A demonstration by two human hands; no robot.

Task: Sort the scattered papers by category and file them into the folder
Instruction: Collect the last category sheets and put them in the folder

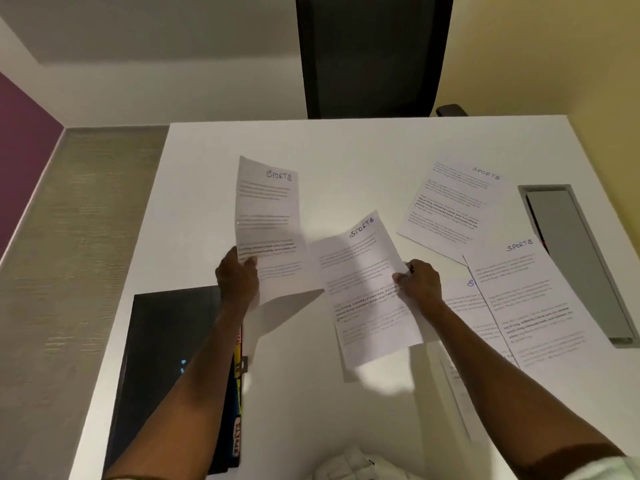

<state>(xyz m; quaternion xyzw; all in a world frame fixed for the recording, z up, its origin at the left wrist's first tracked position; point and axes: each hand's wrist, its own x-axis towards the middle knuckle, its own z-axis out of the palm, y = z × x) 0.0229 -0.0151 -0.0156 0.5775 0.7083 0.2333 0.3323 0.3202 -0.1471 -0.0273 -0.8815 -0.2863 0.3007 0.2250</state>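
Observation:
My left hand (237, 277) pinches the lower left edge of a printed sheet (268, 216) headed "SPORTS" and holds it upright above the white table (346, 140). My right hand (420, 280) grips the right edge of a second "SPORTS" sheet (363, 289), lifted and tilted. Flat on the table at the right lie two more "SPORTS" sheets, one far (450, 202) and one near (533, 299), with another sheet (464, 306) partly hidden under the near one. The black folder (166, 348) lies at the left, with coloured index tabs (238, 375) along its right edge.
A black mesh chair (374, 53) stands behind the table's far edge. A grey cable-tray cover (575, 258) sits in the table's right side. A further paper edge (457, 393) shows under my right forearm. A textured wall panel runs along the left.

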